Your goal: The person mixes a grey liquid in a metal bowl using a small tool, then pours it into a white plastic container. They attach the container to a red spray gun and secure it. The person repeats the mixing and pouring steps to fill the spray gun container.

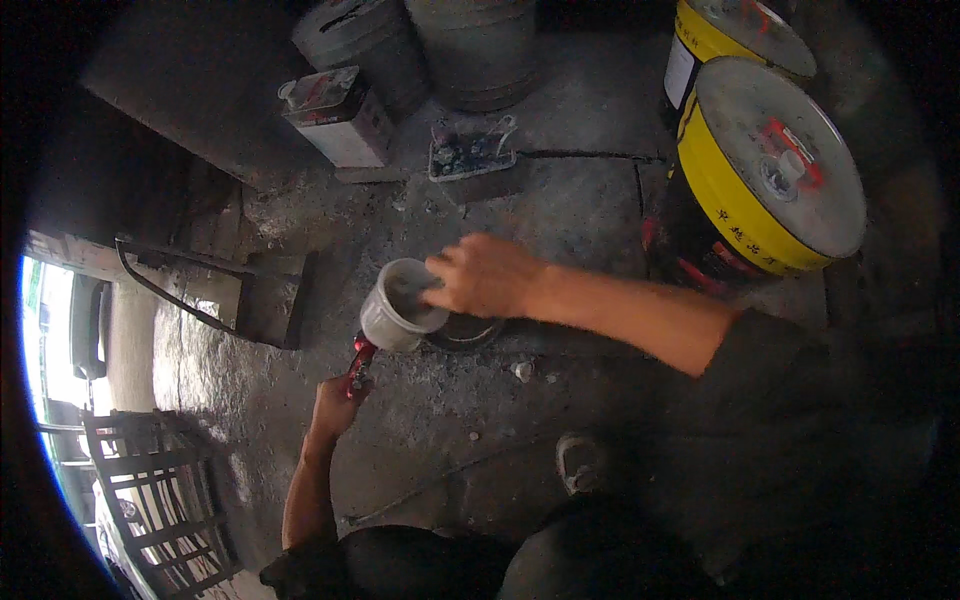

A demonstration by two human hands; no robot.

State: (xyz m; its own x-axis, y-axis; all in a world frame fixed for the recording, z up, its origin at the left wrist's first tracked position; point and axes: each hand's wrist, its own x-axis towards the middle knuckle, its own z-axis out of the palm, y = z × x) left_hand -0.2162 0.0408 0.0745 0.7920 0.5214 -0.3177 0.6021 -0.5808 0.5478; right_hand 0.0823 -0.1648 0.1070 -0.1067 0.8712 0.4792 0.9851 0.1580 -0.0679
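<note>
My right hand (485, 275) grips the rim of a small white plastic cup (395, 310), tilted and smeared grey inside, above the dirty concrete floor (560, 210). Beneath the hand lies a dark round tin (465, 332), mostly hidden. My left hand (335, 405) is lower down, closed around a red-handled tool (358, 368) whose tip points up toward the bottom of the cup. What kind of tool it is cannot be told.
Two yellow drums with grey lids (770, 170) stand at the right. Grey metal buckets (420, 40), a rectangular can (340, 115) and a small tray of dark bits (470, 155) sit at the back. A metal bracket (265, 295) and railing (150, 490) lie left.
</note>
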